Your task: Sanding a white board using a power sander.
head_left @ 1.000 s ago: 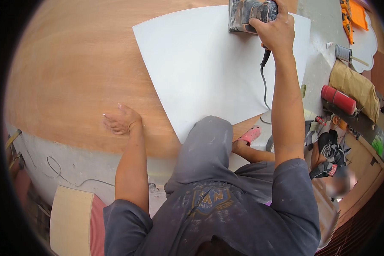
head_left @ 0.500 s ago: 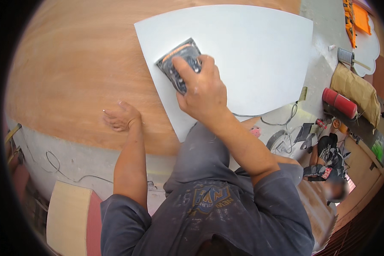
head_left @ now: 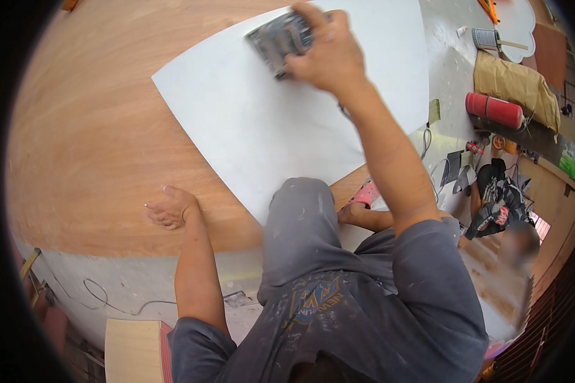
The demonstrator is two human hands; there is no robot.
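Note:
My right hand (head_left: pixel 332 54) is wrapped round a dark, dusty hand sander (head_left: pixel 280 41) with a flat, squarish base. The sander rests on a large white panel (head_left: pixel 236 121) with a curved far edge, close to that edge, and is blurred by motion. Beneath the panel lies a wide brown plywood sheet (head_left: pixel 89 147). On this sheet rests my left hand (head_left: pixel 174 208), its fingers apart. A tiny white tip shows by its fingers, too small to make out. My knee touches the panel's near edge.
A red fire extinguisher (head_left: pixel 495 110), a brown paper bundle (head_left: pixel 517 86) and a tin can (head_left: pixel 485 39) lie on the right. Another person (head_left: pixel 498 204) crouches at the lower right. A cable (head_left: pixel 131 311) runs over the grey floor; a pale box (head_left: pixel 134 351) stands at the lower left.
My right hand has pushed the sander farther away across the white panel, toward its curved edge. The view has shifted. My left hand keeps its place on the plywood.

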